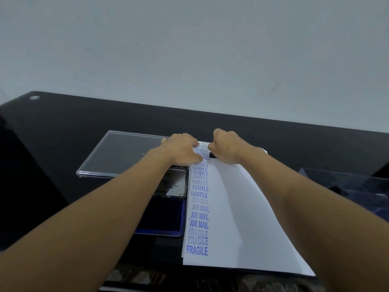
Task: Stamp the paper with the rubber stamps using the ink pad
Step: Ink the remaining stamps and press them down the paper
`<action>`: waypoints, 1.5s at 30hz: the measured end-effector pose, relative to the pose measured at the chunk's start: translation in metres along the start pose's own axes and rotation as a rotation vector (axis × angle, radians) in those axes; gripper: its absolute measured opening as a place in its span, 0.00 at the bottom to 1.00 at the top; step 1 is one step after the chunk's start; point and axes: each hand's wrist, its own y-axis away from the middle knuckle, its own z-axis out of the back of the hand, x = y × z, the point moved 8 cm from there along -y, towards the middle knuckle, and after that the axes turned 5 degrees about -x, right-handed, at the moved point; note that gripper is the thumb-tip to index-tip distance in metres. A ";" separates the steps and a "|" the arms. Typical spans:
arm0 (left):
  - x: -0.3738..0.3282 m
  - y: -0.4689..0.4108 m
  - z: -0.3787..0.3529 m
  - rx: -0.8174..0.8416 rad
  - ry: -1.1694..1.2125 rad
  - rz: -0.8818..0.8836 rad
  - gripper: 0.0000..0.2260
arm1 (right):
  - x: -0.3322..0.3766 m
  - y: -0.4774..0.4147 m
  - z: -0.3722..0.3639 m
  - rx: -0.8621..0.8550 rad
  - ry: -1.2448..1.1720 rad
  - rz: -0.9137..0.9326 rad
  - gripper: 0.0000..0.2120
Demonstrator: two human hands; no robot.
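The paper [242,207] lay on the black worktop [84,123], its long side running away from the person. A column of blue prints [200,199] went up its left edge: FRAGILE nearest, then AIR MAIL, SAMPLE and, at the far end, AMENDED. The right hand [226,146] was curled into a fist round a dark stamp [212,155], which stood on the paper just right of the AMENDED prints, with only its lower edge showing under the fingers. The left hand [181,148] lay flat over the paper's far left corner, thumb touching the sheet beside the top prints; its fingers reached away from the camera and held nothing. Just left of the paper sat the open ink pad [166,216] – dark blue, its lid [174,184] folded back beyond it. A clear case [122,152] lay further left and back, partly under the left hand. A clear box [347,186] stood at the right edge of the worktop.
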 end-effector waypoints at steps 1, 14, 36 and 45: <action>0.000 0.000 0.000 0.002 0.001 0.000 0.29 | 0.001 0.000 0.000 0.004 -0.004 -0.001 0.07; 0.001 -0.001 0.000 -0.018 -0.007 0.005 0.28 | -0.001 0.013 -0.003 -0.094 -0.068 -0.018 0.14; -0.002 0.002 0.001 -0.033 -0.007 -0.013 0.23 | -0.004 0.010 -0.006 -0.126 -0.097 -0.020 0.06; -0.001 0.002 0.001 -0.031 -0.007 -0.011 0.24 | -0.003 -0.006 -0.003 0.003 -0.024 -0.042 0.06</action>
